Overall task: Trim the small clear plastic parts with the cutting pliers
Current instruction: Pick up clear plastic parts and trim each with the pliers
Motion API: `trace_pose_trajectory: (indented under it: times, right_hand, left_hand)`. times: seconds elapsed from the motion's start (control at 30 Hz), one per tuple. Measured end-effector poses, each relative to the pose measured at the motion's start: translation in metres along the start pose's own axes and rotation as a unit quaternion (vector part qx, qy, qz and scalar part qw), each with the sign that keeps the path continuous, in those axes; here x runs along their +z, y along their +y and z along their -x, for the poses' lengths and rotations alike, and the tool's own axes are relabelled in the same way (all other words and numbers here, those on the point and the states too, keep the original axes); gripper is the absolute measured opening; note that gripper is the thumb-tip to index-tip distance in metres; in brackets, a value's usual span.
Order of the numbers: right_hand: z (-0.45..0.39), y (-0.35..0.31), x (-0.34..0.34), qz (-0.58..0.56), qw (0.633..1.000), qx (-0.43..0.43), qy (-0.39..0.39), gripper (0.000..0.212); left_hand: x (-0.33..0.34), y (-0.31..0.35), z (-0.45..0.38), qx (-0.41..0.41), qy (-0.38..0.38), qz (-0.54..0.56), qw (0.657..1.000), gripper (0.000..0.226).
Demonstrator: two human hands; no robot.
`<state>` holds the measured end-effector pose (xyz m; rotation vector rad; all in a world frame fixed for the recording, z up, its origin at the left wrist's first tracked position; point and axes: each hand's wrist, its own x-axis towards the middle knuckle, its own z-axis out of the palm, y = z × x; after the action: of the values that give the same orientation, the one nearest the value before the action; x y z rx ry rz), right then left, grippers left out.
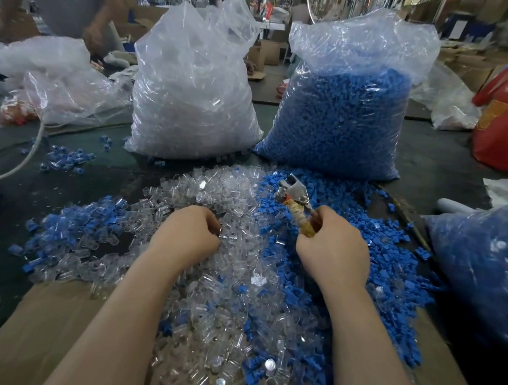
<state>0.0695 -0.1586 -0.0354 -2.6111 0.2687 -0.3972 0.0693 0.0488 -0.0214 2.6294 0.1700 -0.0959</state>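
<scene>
The right hand [334, 248] grips one pair of pliers [296, 203], long axis running far-left, head pointing away. The left hand [189, 232], fingers curled, digs into the clear parts [208, 280]; whether it holds one I cannot tell. Two full bags: clear [190, 94] far left, blue [342, 114] far right.

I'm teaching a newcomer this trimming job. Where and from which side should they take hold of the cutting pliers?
By the wrapped handles, from the near side, as the right hand does: the cutting pliers point their metal head away, leaving the handles nearest.
</scene>
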Motion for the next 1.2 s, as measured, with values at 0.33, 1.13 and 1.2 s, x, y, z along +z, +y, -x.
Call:
trace_pose_trajectory:
  times: [0.33, 1.13, 1.2]
  right_hand:
    - [0.0, -0.004, 0.0, -0.113, 0.993, -0.027, -0.005, 0.018]
    - [-0.001, -0.011, 0.0, -0.319, 0.946, -0.038, -0.034, 0.011]
    - [-0.002, -0.008, 0.001, -0.235, 0.972, -0.024, 0.001, 0.009]
  left_hand:
    - [0.0, -0.001, 0.002, -0.014, 0.047, 0.15, 0.987, 0.02]
    - [0.007, 0.028, 0.007, 0.026, -0.076, 0.661, 0.746, 0.034]
    - [0.006, 0.026, 0.006, 0.014, -0.067, 0.666, 0.743, 0.037]
